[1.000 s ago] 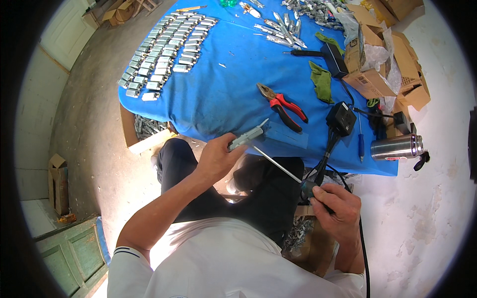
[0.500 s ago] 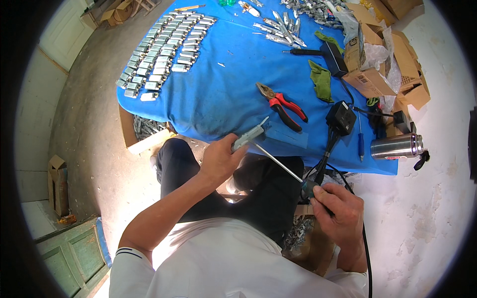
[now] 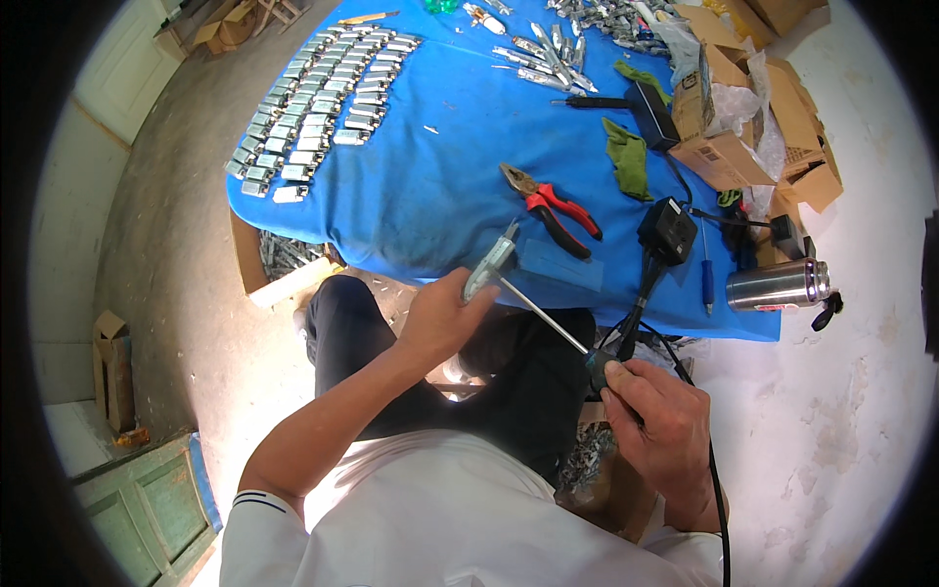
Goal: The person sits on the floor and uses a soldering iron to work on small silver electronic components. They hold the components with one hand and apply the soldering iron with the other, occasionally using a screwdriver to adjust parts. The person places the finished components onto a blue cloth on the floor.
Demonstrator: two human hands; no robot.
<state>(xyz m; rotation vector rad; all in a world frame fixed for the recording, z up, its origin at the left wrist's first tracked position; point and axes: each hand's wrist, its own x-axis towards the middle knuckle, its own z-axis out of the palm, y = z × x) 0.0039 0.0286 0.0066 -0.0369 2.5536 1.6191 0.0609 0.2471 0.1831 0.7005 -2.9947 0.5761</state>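
My left hand (image 3: 437, 318) is closed around a slim silver-grey metal part (image 3: 492, 266) with a thin tip, held above my lap at the table's near edge. My right hand (image 3: 663, 411) grips a screwdriver (image 3: 545, 316) by its dark handle. Its long metal shaft slants up and left, with the tip at the side of the metal part; I cannot tell whether it sits in a screw or slot. Beyond the part, pliers (image 3: 554, 209) with red and black handles lie on the blue cloth (image 3: 430, 186).
Rows of small metal parts (image 3: 318, 108) cover the table's left side; loose ones (image 3: 548, 59) lie at the back. At right are a black power box (image 3: 668, 231) with cables, a green glove-like cloth (image 3: 627, 159), a blue-handled screwdriver (image 3: 707, 279), a steel bottle (image 3: 778, 286) and cardboard boxes (image 3: 729, 147).
The metal part in my left hand has tilted more upright. My right hand and the screwdriver have shifted slightly left. The whole view has moved a little.
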